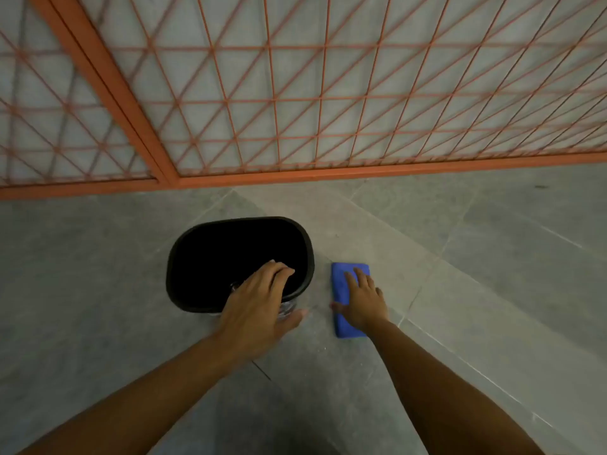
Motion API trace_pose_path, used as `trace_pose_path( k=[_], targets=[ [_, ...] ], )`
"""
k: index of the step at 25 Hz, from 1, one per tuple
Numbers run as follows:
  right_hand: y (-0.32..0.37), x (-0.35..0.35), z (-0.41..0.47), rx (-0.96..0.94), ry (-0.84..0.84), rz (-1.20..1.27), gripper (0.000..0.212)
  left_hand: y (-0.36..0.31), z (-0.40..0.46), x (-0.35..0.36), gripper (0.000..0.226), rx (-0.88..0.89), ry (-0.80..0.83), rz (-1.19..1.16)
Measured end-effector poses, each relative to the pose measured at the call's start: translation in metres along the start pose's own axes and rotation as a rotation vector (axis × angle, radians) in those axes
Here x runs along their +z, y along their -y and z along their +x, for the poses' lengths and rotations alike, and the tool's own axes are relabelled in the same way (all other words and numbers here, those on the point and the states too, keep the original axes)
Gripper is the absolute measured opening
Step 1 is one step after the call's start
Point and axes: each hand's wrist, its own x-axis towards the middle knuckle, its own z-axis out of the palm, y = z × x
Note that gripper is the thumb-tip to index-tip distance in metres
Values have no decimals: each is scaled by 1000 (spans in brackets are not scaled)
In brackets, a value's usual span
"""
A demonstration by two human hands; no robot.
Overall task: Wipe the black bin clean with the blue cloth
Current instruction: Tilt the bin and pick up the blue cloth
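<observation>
The black bin [210,257] stands upright on the grey floor, seen from above, its dark inside showing nothing. My left hand [259,303] grips its near right rim, fingers curled over the edge and into the opening, thumb outside. A folded blue cloth [341,280] lies flat on the floor just right of the bin. My right hand [363,300] lies on top of the cloth with fingers spread, and the thumb reaches round its left edge.
An orange metal mesh fence [295,93] with a thick post and bottom rail runs across the view behind the bin. Grey floor tiles [492,257] extend to the right and toward me.
</observation>
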Motion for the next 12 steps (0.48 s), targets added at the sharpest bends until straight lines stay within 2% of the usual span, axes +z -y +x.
trace_pose_path(
  k=[3, 6, 9, 12],
  targets=[
    [-11, 28, 22, 42, 8, 12, 84, 2, 0, 24, 74, 63, -121, 211],
    [-16, 52, 35, 110, 42, 53, 83, 0, 8, 22, 71, 43, -207, 275],
    [-19, 66, 43, 114, 32, 1, 64, -1, 12, 18, 55, 72, -234, 374],
    [-20, 62, 48, 80, 4, -35, 49, -1, 17, 14, 55, 142, -178, 424]
  ],
)
